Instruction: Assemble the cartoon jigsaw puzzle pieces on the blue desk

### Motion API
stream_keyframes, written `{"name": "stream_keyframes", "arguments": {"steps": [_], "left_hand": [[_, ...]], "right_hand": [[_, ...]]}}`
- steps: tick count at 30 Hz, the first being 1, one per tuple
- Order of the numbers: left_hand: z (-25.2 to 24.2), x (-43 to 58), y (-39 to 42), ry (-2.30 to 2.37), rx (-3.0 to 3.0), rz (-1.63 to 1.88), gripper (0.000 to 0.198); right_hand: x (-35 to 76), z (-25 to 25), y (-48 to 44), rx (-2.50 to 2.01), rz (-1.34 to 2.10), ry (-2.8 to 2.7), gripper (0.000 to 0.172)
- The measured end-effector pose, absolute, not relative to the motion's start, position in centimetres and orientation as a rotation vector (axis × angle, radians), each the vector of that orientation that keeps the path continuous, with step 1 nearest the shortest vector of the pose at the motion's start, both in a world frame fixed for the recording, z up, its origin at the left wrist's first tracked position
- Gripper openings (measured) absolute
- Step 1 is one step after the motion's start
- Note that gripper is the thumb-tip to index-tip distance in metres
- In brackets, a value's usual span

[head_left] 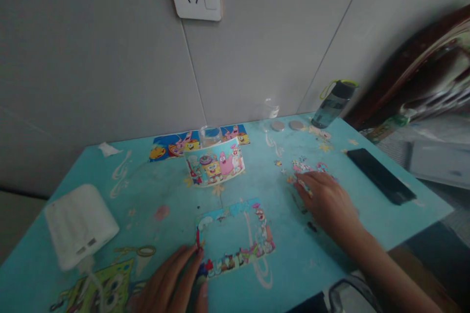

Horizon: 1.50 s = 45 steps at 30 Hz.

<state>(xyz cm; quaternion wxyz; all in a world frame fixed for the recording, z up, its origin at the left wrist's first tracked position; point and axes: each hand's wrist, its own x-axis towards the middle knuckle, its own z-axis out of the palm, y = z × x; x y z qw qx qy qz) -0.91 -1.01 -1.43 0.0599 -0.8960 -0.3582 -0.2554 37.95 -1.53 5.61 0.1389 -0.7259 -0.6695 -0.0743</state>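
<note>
A jigsaw puzzle border (270, 239) lies on the table as a rectangle with an open middle. My left hand (172, 274) rests at its lower left corner, fingers stretched out, with the fingertips touching its left edge. To the right, my right hand (326, 200) is low over the table with thumb and fingers closed around a small colourful puzzle piece (305, 188). Loose puzzle pieces (301, 165) are scattered just beyond those fingers. Behind the border, a cartoon picture card (215, 164) leans against a clear round container (210, 135).
A white power adapter (81, 225) with a cable stands at the left. A black phone-like slab (380, 175) lies at the right, and a dark water bottle (334, 105) stands behind it. Two round lids (278, 126) and a clear cup (270, 108) are near the wall.
</note>
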Motion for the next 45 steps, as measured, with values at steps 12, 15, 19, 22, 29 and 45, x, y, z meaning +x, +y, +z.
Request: {"name": "stream_keyframes", "arguments": {"steps": [12, 15, 19, 22, 29, 45], "left_hand": [[0.6, 0.4, -2.3, -1.267, -2.692, -0.751, 0.044], [0.5, 0.5, -2.2, -1.265, -2.677, -0.743, 0.045], [0.6, 0.4, -2.1, -1.273, -2.661, -0.711, 0.053], [1.6, 0.6, -2.1, -1.260, -2.685, -0.679, 0.063], [2.9, 0.8, -1.1, -1.251, -2.680, -0.658, 0.060], [1.4, 0.6, -0.8, -1.174, -2.694, -0.505, 0.054]], "right_hand": [[40.5, 1.7, 0.3, -1.990, -0.216, -1.916, 0.027], [40.7, 1.4, 0.6, -1.954, -0.193, -1.892, 0.027], [40.2, 1.6, 0.4, -1.926, -0.167, -1.792, 0.029], [39.5, 2.2, -0.2, -1.899, -0.116, -1.662, 0.035], [38.2, 3.5, -0.7, -1.697, 0.029, -1.686, 0.042], [35.2, 3.4, -0.5, -1.153, 0.154, -2.560, 0.077]]}}
